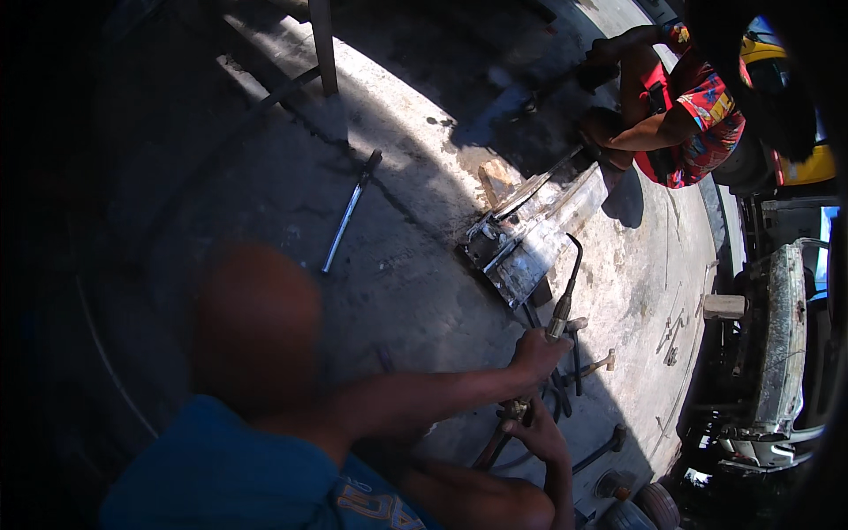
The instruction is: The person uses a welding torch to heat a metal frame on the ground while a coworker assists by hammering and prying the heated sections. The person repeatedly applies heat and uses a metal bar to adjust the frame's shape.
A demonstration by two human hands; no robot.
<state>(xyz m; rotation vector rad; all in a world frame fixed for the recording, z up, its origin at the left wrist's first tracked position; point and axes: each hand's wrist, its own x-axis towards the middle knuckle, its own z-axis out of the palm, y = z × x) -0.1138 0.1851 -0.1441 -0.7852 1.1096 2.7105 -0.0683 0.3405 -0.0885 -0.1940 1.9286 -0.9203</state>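
Observation:
A gas torch [563, 309] with brass fittings and a dark bent tip slants across the lower middle. My left hand [535, 357] is wrapped round its shaft. Just below, the fingers of my right hand [541, 433] close on the torch at its brass valve end. No flame shows at the tip. Close beyond the tip, a long, worn sheet-metal piece [534, 243] lies on the concrete. At its far end squats a co-worker [689, 124] in red patterned clothing, one hand down by the metal; what that hand does is too dark to tell.
Hammers [609, 359] and a dark-handled tool [599, 449] lie right of my hands. A shiny metal bar [349, 216] rests on the concrete to the left. Smaller tools [673, 331], a block [724, 306] and a battered vehicle part [782, 344] are at the right. Deep shadow covers the far left.

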